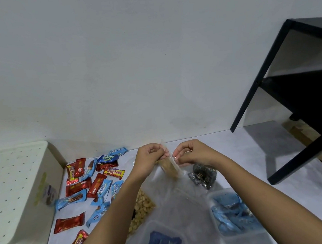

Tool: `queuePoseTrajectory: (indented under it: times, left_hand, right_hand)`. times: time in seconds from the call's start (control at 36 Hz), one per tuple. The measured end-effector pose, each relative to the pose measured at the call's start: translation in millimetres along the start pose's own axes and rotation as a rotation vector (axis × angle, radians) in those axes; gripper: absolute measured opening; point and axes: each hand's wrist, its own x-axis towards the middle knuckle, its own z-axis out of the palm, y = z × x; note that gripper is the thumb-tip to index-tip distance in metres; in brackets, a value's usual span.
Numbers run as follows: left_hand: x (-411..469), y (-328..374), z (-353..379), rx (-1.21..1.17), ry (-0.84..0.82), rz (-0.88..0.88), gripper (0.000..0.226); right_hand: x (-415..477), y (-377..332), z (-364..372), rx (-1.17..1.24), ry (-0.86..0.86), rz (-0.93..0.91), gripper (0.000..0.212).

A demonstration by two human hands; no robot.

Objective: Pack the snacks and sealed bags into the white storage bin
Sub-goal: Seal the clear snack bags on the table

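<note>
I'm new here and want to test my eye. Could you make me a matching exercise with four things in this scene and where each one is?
Things:
1 clear bag
2 white storage bin
3 black shelf
4 light-blue packets

Places:
A far right, by the wall
B in a clear tub at lower right
C pinched between the left hand and the right hand
D far left

Pairs: 1-C, 2-D, 3-A, 4-B
</note>
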Motion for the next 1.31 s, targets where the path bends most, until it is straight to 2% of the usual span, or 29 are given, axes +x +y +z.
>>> queuePoseTrajectory:
  times: [0.14, 0.22, 0.33, 0.39, 0.47, 0.5, 0.61, 0.75, 0.89, 0.97, 1.06, 1.31]
  left_hand:
    - [0.7, 15.0, -1.2, 0.132, -0.069, 0.037, 0.017]
    - [1.0, 22.4, -5.5, 0.252, -0.134, 0.067, 0.009]
    - [0.3, 36.2, -7.5, 0.329, -0.228, 0.11, 0.01]
    - [1.3, 42.0, -7.2, 0.352, -0.253, 0.132, 0.007]
    - [4.4, 44.5, -8.5, 0.39, -0.254, 0.149, 0.008]
    - [5.9, 44.1, -9.4, 0.393, -0.244, 0.158, 0.011]
    - [11.3, 38.0, -11.9, 0.29, -0.186, 0.159, 0.01]
    - [23.5, 16.5, -7.6, 0.26, -0.085, 0.09, 0.023]
    - [49.7, 5.4, 16.8, 0.123, -0.053, 0.126, 0.03]
    - [69.5, 1.7, 37.7, 0.091, -0.026, 0.125, 0.025]
    - [91.2, -2.0, 58.3, 0.063, 0.043, 0.131, 0.008]
    - [140.2, -28.4, 101.7, 0.101, 0.095, 0.107, 0.01]
  right_hand:
    - [2.9, 3.2, -1.6, 0.006, 0.049, -0.039, 0.016]
    - [8.8, 7.6, -4.5, -0.151, 0.116, -0.125, 0.035]
    - [18.3, 11.1, -2.1, -0.288, 0.02, -0.171, 0.059]
    - [23.1, 11.5, 0.3, -0.284, 0.049, -0.203, 0.05]
    - [24.9, 10.1, -0.6, -0.263, 0.19, -0.256, 0.014]
    - [25.0, 10.3, -2.2, -0.254, 0.22, -0.255, 0.009]
    - [23.9, 14.4, -7.2, -0.099, 0.299, -0.215, 0.019]
    - [24.5, 13.6, -28.7, 0.051, 0.393, -0.248, 0.017]
    - [28.9, 16.8, -62.2, 0.155, 0.439, -0.226, 0.012]
    - [33.2, 18.8, -86.3, 0.269, 0.486, -0.225, 0.008]
    - [39.2, 20.4, -109.6, 0.257, 0.516, -0.234, 0.005]
    - [65.7, 50.1, -168.6, 0.14, 0.551, -0.227, 0.014]
